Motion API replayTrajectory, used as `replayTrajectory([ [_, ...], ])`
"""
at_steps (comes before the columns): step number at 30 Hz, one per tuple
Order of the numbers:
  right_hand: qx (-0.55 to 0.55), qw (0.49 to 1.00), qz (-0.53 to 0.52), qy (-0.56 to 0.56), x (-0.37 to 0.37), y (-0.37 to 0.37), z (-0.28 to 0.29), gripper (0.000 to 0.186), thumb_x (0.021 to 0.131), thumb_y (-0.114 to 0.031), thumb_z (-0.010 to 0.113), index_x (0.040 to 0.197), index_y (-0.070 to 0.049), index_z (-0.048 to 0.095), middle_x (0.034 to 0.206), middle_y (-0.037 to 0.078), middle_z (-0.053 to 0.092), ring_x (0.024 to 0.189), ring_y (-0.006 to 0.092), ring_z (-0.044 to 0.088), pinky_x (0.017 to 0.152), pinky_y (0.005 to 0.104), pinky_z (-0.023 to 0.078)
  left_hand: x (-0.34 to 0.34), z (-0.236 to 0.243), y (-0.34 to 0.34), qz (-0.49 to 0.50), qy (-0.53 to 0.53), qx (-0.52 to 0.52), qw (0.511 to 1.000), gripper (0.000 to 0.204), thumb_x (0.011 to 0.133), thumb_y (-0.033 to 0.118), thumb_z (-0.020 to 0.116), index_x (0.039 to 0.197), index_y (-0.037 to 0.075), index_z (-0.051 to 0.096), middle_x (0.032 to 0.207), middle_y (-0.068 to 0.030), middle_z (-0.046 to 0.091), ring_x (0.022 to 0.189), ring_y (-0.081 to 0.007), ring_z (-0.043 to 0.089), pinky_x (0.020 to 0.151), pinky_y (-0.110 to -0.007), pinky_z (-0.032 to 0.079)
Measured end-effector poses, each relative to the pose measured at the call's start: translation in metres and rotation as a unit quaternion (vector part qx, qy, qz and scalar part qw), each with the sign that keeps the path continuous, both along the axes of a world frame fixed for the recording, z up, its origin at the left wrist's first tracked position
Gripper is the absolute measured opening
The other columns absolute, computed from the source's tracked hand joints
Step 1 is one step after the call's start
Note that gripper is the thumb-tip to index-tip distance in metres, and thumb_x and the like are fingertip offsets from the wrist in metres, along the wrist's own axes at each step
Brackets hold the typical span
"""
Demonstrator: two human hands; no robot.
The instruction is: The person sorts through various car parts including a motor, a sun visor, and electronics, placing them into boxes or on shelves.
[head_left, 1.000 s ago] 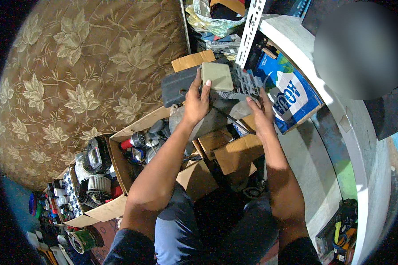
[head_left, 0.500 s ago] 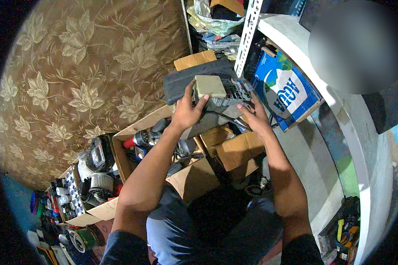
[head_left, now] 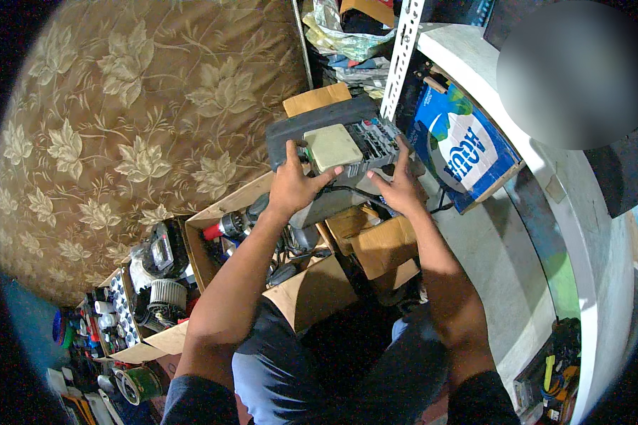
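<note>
Between my two hands is a boxy grey electronic unit (head_left: 372,144). A cream square cover (head_left: 331,146) sits on its left part, and small exposed parts crowd its right part. My left hand (head_left: 293,183) grips the left end, its thumb along the near side. At the opposite end, my right hand (head_left: 403,185) holds on with its thumb at the near edge and fingers along the right side. Just behind the unit lies a dark grey flat case (head_left: 280,139), partly covered by it. A dark cable (head_left: 354,190) runs below the unit.
Below my arms stands an open cardboard box (head_left: 312,287) with a red-and-black tool (head_left: 223,225) and other parts. Further left, another box holds a ribbed fan wheel (head_left: 168,292). A blue carton (head_left: 466,152) rests at the right by a white curved ledge (head_left: 546,166). A patterned mattress-like panel (head_left: 142,106) leans behind.
The grey unit has shifted slightly left and tilted, so more of its exposed parts show. Both hands keep hold of it, and my right hand has moved a little left.
</note>
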State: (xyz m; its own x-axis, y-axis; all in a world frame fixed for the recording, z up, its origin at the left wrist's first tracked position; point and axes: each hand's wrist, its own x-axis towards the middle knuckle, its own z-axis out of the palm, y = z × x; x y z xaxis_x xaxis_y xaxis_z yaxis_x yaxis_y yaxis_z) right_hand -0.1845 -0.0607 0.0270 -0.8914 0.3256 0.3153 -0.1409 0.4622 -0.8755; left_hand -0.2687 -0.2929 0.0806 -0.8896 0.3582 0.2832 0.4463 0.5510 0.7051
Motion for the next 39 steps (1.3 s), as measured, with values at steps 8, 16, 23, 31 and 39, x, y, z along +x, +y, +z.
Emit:
replayTrajectory([
  [8,0.075,0.996,-0.034,-0.033,0.0,-0.006,0.024,0.093,0.088,-0.029,0.076,0.156,-0.002,0.018,0.155,0.028,0.033,0.143,0.0402,0.037,0.118,0.0461,0.03,0.001,0.006,-0.006,0.027,0.014,-0.055,0.998,0.116,0.072,0.062,0.083,0.143,-0.011,0.027,0.098,-0.0307,0.07,0.09,-0.0438,0.072,0.078,-0.048,0.058],
  [16,0.106,0.991,-0.045,-0.074,0.001,-0.004,0.019,0.095,0.089,-0.033,0.075,0.157,0.0,0.016,0.155,0.029,0.034,0.143,0.0428,0.038,0.117,0.0471,0.032,0.005,0.011,-0.002,0.034,-0.003,-0.086,0.996,0.106,0.071,0.064,0.083,0.136,-0.006,0.036,0.089,-0.0277,0.071,0.086,-0.0437,0.072,0.075,-0.051,0.058],
  [23,0.149,0.987,-0.007,-0.058,0.014,0.003,0.015,0.096,0.091,-0.029,0.074,0.16,-0.005,0.012,0.158,0.03,0.029,0.146,0.0434,0.033,0.118,0.0469,0.03,0.019,0.036,-0.004,0.029,-0.054,-0.122,0.991,0.098,0.07,0.065,0.083,0.128,-0.002,0.041,0.094,-0.0252,0.071,0.094,-0.0418,0.07,0.081,-0.054,0.056],
  [31,0.206,0.97,-0.046,-0.116,0.02,0.003,0.014,0.094,0.085,-0.012,0.072,0.159,-0.002,0.014,0.156,0.031,0.034,0.143,0.0462,0.036,0.118,0.0473,0.033,0.025,0.029,0.002,0.028,0.051,-0.187,0.981,0.111,0.066,0.055,0.089,0.142,-0.001,0.032,0.139,-0.0281,0.047,0.126,-0.0468,0.05,0.103,-0.058,0.045],
  [39,0.209,0.97,-0.04,-0.117,0.017,0.009,0.019,0.085,0.082,-0.003,0.067,0.157,0.0,0.025,0.152,0.033,0.039,0.143,0.0466,0.036,0.119,0.045,0.031,0.021,0.018,-0.004,-0.005,0.033,-0.129,0.991,0.115,0.066,0.044,0.093,0.145,-0.003,0.024,0.137,-0.0316,0.049,0.127,-0.0475,0.052,0.105,-0.051,0.047],
])
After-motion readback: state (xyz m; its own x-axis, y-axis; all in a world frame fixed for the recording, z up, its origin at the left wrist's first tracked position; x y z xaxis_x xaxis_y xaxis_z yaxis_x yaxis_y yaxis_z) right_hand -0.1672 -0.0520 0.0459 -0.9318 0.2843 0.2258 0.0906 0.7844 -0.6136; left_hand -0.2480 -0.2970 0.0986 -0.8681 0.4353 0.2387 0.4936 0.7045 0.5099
